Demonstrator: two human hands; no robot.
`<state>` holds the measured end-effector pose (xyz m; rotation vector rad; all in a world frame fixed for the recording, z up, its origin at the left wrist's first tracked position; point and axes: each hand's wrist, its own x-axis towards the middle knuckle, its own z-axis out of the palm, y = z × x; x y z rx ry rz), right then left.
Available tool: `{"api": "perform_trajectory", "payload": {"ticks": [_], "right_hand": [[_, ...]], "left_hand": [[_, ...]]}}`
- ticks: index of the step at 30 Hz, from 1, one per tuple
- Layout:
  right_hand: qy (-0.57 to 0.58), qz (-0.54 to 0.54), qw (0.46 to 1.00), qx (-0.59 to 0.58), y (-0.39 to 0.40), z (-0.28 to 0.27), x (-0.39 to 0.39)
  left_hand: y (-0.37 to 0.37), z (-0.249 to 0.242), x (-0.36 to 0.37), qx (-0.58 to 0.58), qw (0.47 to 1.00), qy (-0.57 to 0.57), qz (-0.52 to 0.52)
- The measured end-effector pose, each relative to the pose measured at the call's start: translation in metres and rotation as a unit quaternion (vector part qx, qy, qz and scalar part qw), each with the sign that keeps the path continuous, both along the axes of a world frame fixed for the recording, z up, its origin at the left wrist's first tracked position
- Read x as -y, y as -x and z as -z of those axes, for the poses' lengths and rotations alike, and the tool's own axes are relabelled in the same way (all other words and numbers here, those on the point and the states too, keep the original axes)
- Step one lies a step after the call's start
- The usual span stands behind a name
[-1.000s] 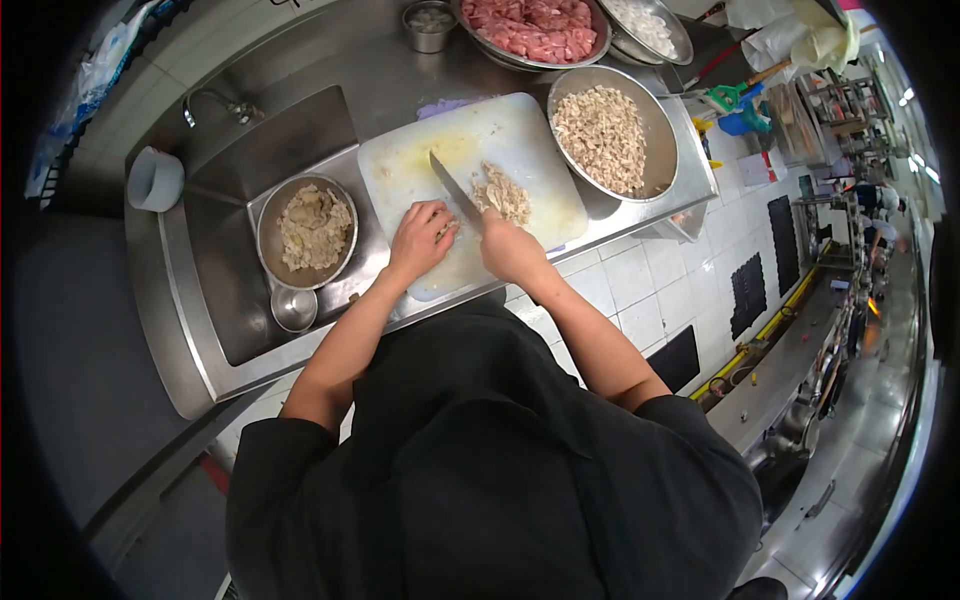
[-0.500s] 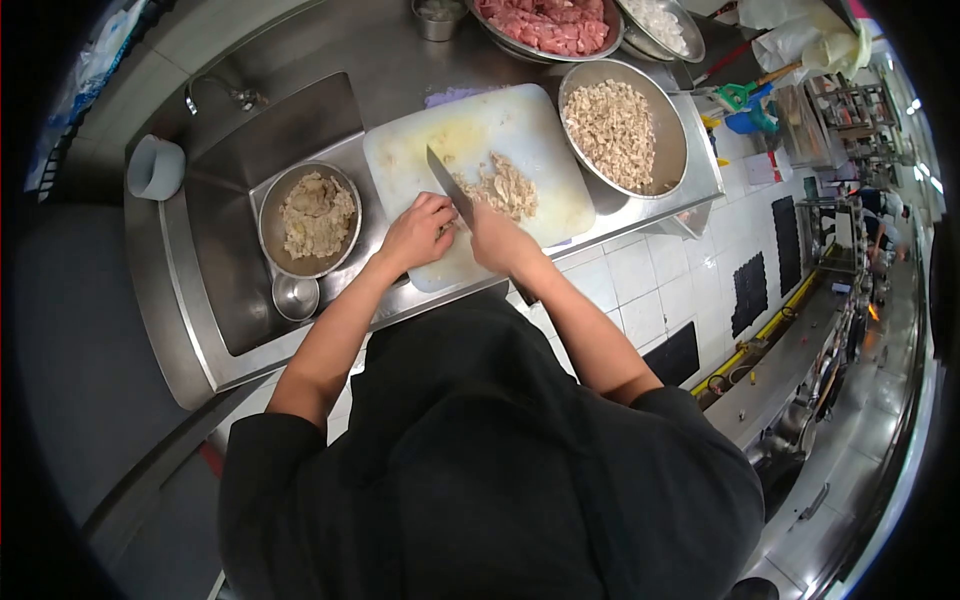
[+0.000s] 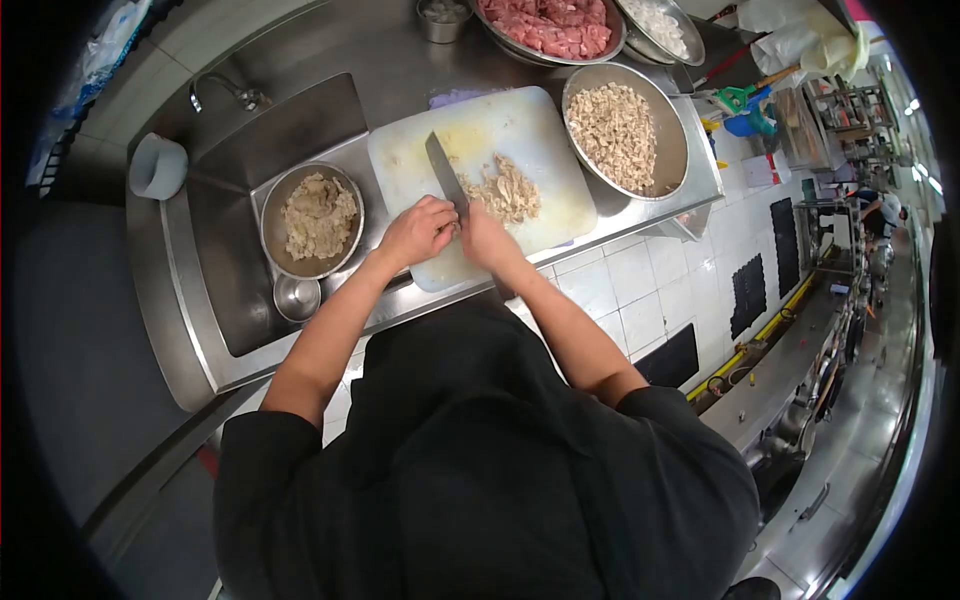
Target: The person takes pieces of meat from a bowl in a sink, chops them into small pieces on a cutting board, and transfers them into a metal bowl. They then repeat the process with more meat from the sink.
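Observation:
My right hand (image 3: 490, 240) grips a knife (image 3: 445, 172) with a broad blade, its tip pointing to the far left over the white cutting board (image 3: 555, 115). My left hand (image 3: 416, 233) rests on the board with curled fingertips right beside the blade. Whatever lies under those fingertips is mostly hidden. Just right of the blade sits a small pile of pale chopped food (image 3: 508, 188), which looks like cooked meat. To the left, a metal bowl (image 3: 268, 235) with larger pale, moist pieces (image 3: 318, 215) stands over the sink.
A large metal bowl (image 3: 673, 150) of diced pale pieces stands right of the board. Behind it are a bowl of raw pink meat (image 3: 560, 28) and a bowl of white pieces (image 3: 655, 25). A small metal bowl (image 3: 297, 298) sits in the sink (image 3: 235, 300); a faucet (image 3: 225, 85) is behind.
My right hand and the knife have shifted slightly left, and the blade now shows more of its flat side. My left hand has stayed almost in place.

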<state>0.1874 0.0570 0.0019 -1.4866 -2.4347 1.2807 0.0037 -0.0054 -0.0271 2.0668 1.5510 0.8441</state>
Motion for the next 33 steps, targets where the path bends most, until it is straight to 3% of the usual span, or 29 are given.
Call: {"api": "perform_trajectory", "payload": {"ticks": [5, 8, 11, 15, 21, 25, 30, 33], "right_hand": [[-0.035, -0.053, 0.997, -0.05, -0.014, -0.015, 0.009], [-0.033, 0.035, 0.999, -0.008, -0.002, 0.008, 0.03], [-0.05, 0.012, 0.997, -0.052, 0.005, 0.015, -0.007], [-0.062, -0.007, 0.995, 0.074, -0.009, -0.021, -0.016], [-0.037, -0.084, 0.988, 0.122, -0.013, -0.075, 0.011], [-0.029, -0.112, 0.984, 0.135, -0.008, -0.059, 0.033], [-0.045, -0.088, 0.995, 0.019, 0.016, -0.001, -0.007], [-0.041, -0.116, 0.99, 0.066, -0.002, -0.035, 0.002]], "left_hand": [[0.005, 0.0, -0.004, 0.016, 1.0, -0.012, -0.002], [0.003, -0.002, 0.003, 0.02, 1.0, -0.005, -0.007], [0.005, -0.003, 0.004, 0.021, 1.0, -0.012, 0.003], [0.012, -0.004, 0.008, 0.042, 0.998, -0.037, -0.003], [0.012, 0.009, 0.013, 0.045, 0.997, -0.031, -0.048], [0.014, -0.003, 0.013, 0.013, 0.999, -0.004, -0.039], [0.011, 0.005, 0.022, 0.003, 0.999, -0.018, -0.033], [0.013, 0.008, 0.013, 0.012, 0.998, -0.033, -0.046]]}}
